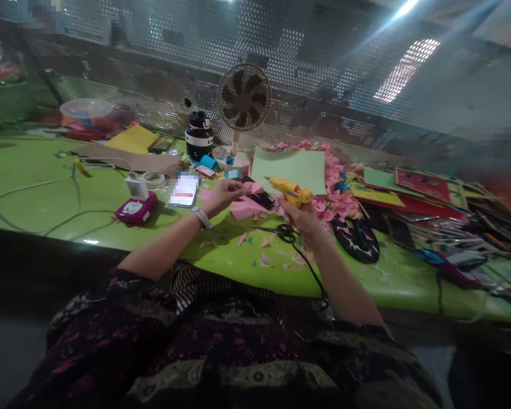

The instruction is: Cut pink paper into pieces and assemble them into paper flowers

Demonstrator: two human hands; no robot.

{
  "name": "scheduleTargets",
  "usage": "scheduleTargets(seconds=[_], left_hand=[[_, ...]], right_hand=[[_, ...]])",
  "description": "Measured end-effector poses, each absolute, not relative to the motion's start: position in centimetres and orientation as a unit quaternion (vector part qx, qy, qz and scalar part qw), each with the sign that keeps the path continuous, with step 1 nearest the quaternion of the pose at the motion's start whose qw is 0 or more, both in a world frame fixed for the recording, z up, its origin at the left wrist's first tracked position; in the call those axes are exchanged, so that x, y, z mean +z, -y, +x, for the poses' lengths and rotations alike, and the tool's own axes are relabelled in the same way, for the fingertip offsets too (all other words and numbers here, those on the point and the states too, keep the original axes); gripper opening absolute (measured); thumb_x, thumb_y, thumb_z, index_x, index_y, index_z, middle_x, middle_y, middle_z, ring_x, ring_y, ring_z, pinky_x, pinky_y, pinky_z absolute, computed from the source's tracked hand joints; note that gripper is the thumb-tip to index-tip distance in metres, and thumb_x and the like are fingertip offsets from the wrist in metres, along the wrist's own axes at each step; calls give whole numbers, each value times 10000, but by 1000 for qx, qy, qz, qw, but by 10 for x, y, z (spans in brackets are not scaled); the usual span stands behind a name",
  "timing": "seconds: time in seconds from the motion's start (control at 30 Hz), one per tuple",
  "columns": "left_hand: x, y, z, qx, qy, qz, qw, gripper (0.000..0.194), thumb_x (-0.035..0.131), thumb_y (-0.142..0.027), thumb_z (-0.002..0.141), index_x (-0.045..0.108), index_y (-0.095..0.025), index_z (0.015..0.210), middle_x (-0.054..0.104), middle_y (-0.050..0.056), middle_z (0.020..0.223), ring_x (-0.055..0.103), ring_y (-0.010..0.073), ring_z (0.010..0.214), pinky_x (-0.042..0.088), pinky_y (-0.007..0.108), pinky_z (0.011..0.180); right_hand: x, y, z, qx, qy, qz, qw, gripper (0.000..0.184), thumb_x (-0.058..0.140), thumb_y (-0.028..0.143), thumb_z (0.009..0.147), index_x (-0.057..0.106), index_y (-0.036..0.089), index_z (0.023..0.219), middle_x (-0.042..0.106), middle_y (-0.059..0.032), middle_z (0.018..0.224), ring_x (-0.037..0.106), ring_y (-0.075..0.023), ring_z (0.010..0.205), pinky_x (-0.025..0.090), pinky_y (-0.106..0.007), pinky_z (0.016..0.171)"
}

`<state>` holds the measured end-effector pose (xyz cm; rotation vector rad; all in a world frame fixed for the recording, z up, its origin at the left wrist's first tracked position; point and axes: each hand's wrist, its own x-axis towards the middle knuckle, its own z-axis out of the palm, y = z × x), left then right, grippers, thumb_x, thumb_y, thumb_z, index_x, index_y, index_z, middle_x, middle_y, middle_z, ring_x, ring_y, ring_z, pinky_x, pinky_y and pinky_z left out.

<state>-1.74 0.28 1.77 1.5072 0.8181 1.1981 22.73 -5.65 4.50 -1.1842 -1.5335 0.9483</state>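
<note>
On the left of the bright green counter point(25, 176), near its front edge, you have one squat purple box point(142, 211) with one white plastic plug point(137, 188) standing in it. Next comes one white-screened phone point(184, 189), with one black-and-white bottle point(199, 139) nearer the far edge.

Your left hand point(225, 195) is drawn into a fingertip pinch on one small pink paper piece point(254, 187), just above the counter's middle. It should be light and crease easily; take it by an edge. One round-headed fan point(244, 96) stands behind, by the far edge.

Toward the front edge lies one pair of black-handled scissors point(286, 232). Your right hand point(302, 217) is wrapped around one yellow plastic glue gun point(296, 193), nozzle leftward: likely stiff and heavier, best gripped by its handle, clear of the tip. Rightward, pink paper scraps point(334, 167) are heaped, too many to count.
</note>
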Motion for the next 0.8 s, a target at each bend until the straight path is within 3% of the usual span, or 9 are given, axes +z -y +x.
scheduleTargets(seconds=[0.1,0.17,0.33,0.4,0.47,0.6,0.7,0.8], left_hand=[[18,-2,-17,496,-344,635,483,371,820,-523,726,743,-161,755,700,37,765,660,132,715,622,292,725],[17,-2,-16,497,-349,638,473,356,819,-512,731,743,-165,753,693,35,750,652,133,707,619,290,716],[16,-1,-14,488,-344,660,457,333,821,-479,727,725,-161,721,670,30,748,619,121,671,601,277,670],[17,0,-13,485,-337,672,447,336,810,-478,742,718,-156,712,651,27,735,602,115,653,591,274,652],[18,1,-13,482,-326,678,450,333,800,-474,758,723,-151,732,638,24,720,599,114,652,588,271,649],[17,0,-13,477,-311,684,456,354,796,-488,764,729,-140,761,646,28,725,618,111,663,593,257,649],[16,-2,-12,478,-293,700,443,394,786,-521,774,745,-131,799,675,41,787,634,104,670,601,246,644],[16,-3,-11,479,-272,711,436,417,777,-545,785,756,-131,839,697,50,834,659,108,692,617,250,660]], right_hand=[[59,66,255,304,616,-512,515,323,834,450,701,634,244,848,525,36,634,397,-101,488,344,-250,407],[64,76,272,290,622,-531,497,349,869,416,656,652,231,857,544,34,641,437,-101,509,368,-240,418],[56,96,271,348,616,-530,468,321,820,490,738,686,231,872,414,77,472,332,-86,404,289,-235,345],[50,95,254,367,628,-507,462,341,819,503,747,705,231,916,448,71,492,347,-84,405,299,-232,340],[46,91,238,378,635,-487,465,398,837,511,727,718,225,977,537,46,560,455,-105,461,370,-233,365],[43,80,224,379,647,-472,464,490,845,546,704,733,218,1050,740,-39,862,705,-213,855,599,-282,655],[40,77,226,368,659,-470,457,529,836,568,713,741,224,1103,773,-68,1077,712,-259,1061,603,-360,913],[37,76,230,354,662,-479,455,537,829,586,720,747,235,1117,772,-68,1146,710,-283,1110,570,-412,1012]])
